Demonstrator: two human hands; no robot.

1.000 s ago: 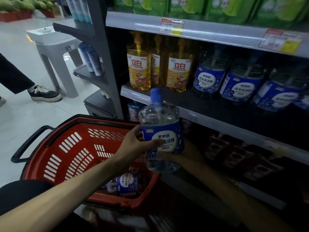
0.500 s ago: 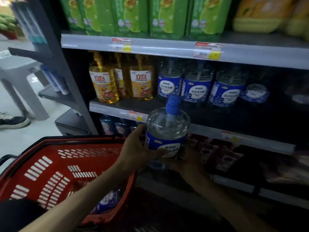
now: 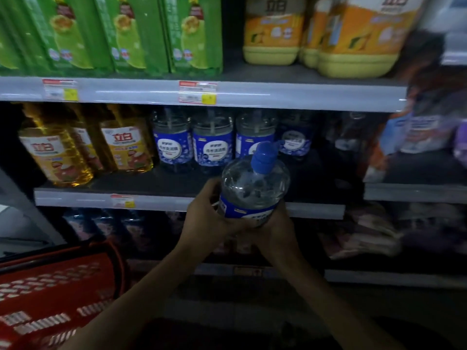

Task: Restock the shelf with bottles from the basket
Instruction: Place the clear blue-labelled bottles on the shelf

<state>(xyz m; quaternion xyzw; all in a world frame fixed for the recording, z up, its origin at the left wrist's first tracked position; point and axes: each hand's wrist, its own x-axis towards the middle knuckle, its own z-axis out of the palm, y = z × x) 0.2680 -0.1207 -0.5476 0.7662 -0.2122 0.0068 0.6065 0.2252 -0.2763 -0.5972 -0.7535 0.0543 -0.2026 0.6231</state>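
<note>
Bottle [image 3: 255,190] raised toward shelf [image 3: 75,199]; left hand [image 3: 206,213], right hand [image 3: 276,227] gripping.

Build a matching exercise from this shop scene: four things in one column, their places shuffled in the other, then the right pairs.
Things:
1 blue-capped bottle
2 basket
3 green packs
4 golden bottles

Places:
A upper shelf, left part
B held by the left hand and right hand
C bottom left of the view
D middle shelf, left end

Pairs: 1-B, 2-C, 3-A, 4-D
</note>
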